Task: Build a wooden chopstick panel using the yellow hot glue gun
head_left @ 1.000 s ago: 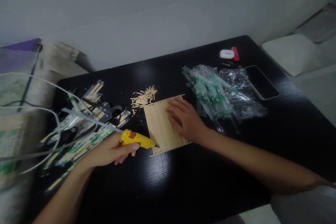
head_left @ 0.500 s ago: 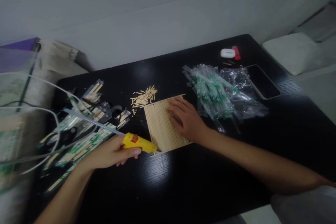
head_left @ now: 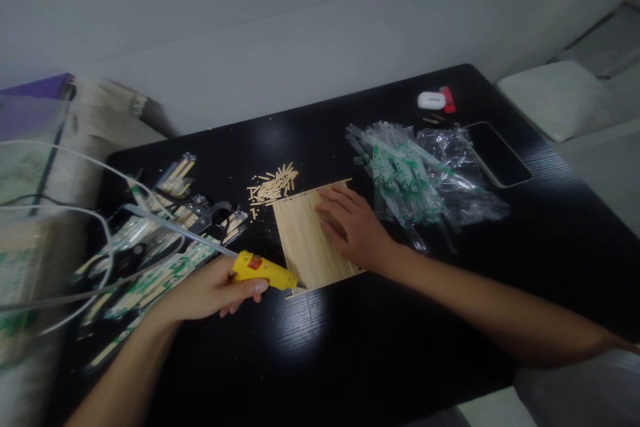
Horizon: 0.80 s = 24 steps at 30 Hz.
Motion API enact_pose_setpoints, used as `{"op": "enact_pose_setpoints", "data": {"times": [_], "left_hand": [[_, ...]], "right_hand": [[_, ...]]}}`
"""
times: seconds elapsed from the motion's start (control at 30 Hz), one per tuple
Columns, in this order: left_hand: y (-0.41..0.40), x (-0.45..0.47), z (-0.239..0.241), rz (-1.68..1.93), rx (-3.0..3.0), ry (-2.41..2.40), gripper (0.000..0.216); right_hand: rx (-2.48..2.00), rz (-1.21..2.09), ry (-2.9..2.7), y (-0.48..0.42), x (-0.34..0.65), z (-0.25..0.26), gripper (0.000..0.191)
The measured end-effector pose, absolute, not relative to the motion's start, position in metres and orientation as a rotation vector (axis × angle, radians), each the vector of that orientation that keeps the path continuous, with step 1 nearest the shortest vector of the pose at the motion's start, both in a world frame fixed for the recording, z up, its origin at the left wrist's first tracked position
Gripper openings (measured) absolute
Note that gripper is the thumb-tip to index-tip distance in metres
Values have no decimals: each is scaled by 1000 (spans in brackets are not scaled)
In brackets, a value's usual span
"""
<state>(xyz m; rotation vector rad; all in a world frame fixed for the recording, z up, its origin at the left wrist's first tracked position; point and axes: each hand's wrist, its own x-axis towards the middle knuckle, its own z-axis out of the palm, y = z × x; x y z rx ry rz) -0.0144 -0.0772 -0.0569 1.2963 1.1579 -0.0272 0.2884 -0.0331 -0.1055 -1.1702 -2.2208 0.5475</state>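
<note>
My left hand (head_left: 220,290) is wrapped round a yellow hot glue gun (head_left: 263,271), with a long glue stick (head_left: 175,228) poking out of its back. The gun's nozzle is at the near left corner of a flat panel of wooden sticks (head_left: 305,240), laid side by side with a cross stick along the near and far edges. Whether the nozzle touches the wood, I cannot tell. Spread over the panel's right part, my right hand (head_left: 350,223) lies flat with its fingers apart. Just beyond the panel is a pile of short cut stick pieces (head_left: 274,183).
Wrapped chopsticks (head_left: 150,280) and black-handled scissors (head_left: 200,217) lie at the left, crossed by white cables (head_left: 107,240). Empty plastic wrappers (head_left: 400,167) sit right of the panel, beside a phone (head_left: 497,155). A white case (head_left: 431,101) and a red object (head_left: 448,99) are at the far right.
The glue stick's rear end has shifted slightly right and down. Both hands and the panel stay nearly where they were; the whole view has moved a little.
</note>
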Motion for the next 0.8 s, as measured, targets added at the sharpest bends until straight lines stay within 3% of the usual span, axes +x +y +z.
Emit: {"op": "enact_pose_setpoints", "data": {"times": [0.63,0.8], "left_hand": [[-76,-10,-54,-22,1298,1152,44],[-82,-1,-61,157,1287,1120,44]], "right_hand": [[-1167,541,-2227,-33,289,-106,29],[-1162,513,-2238,-33,288,-106,27]]}}
